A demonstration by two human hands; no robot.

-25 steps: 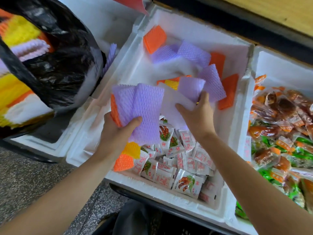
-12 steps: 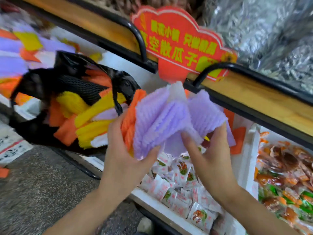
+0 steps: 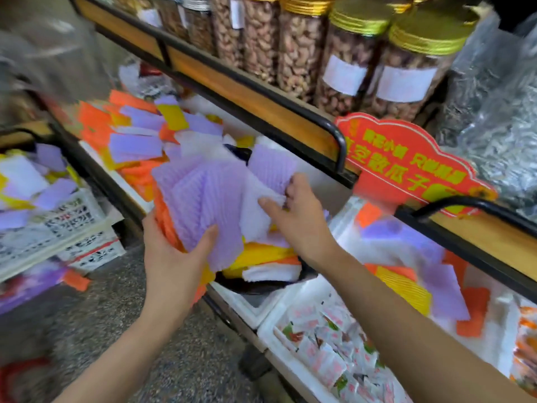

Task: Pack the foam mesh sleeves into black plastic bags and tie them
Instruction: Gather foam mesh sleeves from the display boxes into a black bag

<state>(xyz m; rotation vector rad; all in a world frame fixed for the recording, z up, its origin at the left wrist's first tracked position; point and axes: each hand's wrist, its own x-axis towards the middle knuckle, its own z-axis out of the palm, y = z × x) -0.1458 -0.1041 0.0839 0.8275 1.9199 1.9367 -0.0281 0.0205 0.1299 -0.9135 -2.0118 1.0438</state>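
My left hand (image 3: 174, 254) grips a thick stack of foam mesh sleeves (image 3: 203, 199), purple on top with orange ones behind, thumb across the front. My right hand (image 3: 299, 216) pinches the white and purple sleeves at the stack's right side. The stack hangs over the black plastic bag (image 3: 261, 283), which sits in a white foam box and holds yellow, white and orange sleeves. Most of the bag is hidden behind the stack.
More loose sleeves (image 3: 139, 141) fill a box at back left and a white crate (image 3: 75, 216) on the left. A foam box (image 3: 290, 309) of snack packets lies at lower right. Above runs a wooden shelf (image 3: 247, 91) with nut jars and a red sign (image 3: 406, 167).
The view swung left and up. Both hands carried the sleeve stack leftward from the snack box until it hung over the black bag, and the right hand now pinches its right edge.
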